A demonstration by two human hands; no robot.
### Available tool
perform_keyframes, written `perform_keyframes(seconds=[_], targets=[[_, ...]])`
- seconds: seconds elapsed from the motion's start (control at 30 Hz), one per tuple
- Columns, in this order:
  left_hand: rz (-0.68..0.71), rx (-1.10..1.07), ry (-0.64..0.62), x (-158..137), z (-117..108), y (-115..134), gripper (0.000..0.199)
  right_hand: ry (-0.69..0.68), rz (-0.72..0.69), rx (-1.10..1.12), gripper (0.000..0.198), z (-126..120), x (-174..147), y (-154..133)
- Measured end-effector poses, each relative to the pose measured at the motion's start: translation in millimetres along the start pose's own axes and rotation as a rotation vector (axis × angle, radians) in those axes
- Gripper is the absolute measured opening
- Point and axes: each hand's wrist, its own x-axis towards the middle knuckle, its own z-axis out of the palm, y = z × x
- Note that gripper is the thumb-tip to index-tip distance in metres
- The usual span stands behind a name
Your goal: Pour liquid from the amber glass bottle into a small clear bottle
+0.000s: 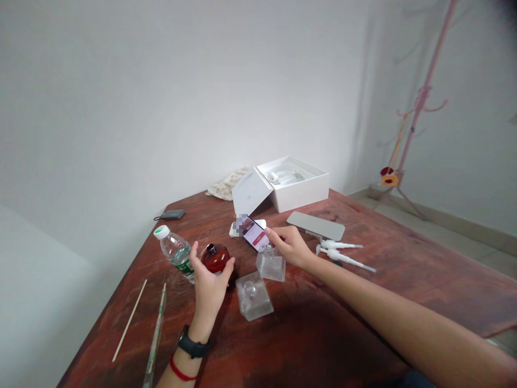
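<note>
Cupping a round red-brown glass bottle with a short dark neck [215,260], in the head view the left hand [210,288] spreads thumb and fingers wide around it, probably because its body is broad; how firmly it grips, I cannot tell. The bottle is on the reddish-brown wooden tabletop [323,328], nearer the left edge than the right. The right hand [293,247] holds a dark-edged smartphone with a lit screen [255,234] narrowly, thumb at its edge, seemingly to leave most of the screen uncovered; the fingers beneath are hidden.

Two clear, square-bodied bottles [254,297] [273,268] stand between the hands, away from every edge. Toward the tabletop's right edge lie white pump heads with long tubes [343,254], perhaps laid flat because they would not stand alone. By the left edge a clear plastic water bottle with a white cap [175,253] appears to stand upright. Near the far edge, a white cardboard box [301,197] has its white lid [251,195] leaning against it, apparently propped by its side.
</note>
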Motion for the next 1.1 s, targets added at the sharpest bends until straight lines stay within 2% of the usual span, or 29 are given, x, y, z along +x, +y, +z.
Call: perform_keyframes(seconds=[0.1,0.17,0.37,0.47,0.6,0.7,0.8,0.87,0.97,1.1], targets=[[-0.022,0.010,-0.097,3.6,-5.1,5.3,0.077,-0.011,-0.005,0.004,0.070,1.3,-3.1,-4.4],[-0.029,0.005,-0.111,5.1,-7.1,7.8,0.071,-0.021,-0.010,0.006,0.070,3.6,-5.7,-7.3],[0.030,0.000,-0.090,2.1,-8.0,15.1,0.079,-0.074,-0.121,-0.061,0.062,12.2,-13.9,-12.7],[0.143,-0.020,-0.065,-1.8,-11.0,21.7,0.081,-0.098,-0.174,-0.098,0.058,13.7,-16.6,-14.2],[0.389,-0.062,0.015,-7.8,-16.7,30.9,0.078,-0.146,-0.212,-0.080,0.042,12.8,-19.6,-20.6],[0.557,-0.043,0.084,-10.6,-19.0,35.8,0.080,-0.236,-0.333,-0.040,0.039,12.6,-22.8,-28.9],[0.593,-0.063,0.148,-11.6,-19.5,39.4,0.080,-0.308,-0.460,-0.020,0.044,15.3,-27.6,-36.8],[0.555,-0.088,0.158,-12.1,-20.3,41.1,0.078,-0.323,-0.469,-0.007,0.054,19.1,-31.6,-39.7],[0.509,-0.128,0.126,-13.2,-23.4,42.0,0.077,-0.336,-0.468,0.028,0.073,26.0,-37.4,-38.7],[0.578,-0.200,0.081,-14.5,-30.8,43.1,0.079,-0.338,-0.528,0.049,0.096,32.7,-43.2,-31.6]])
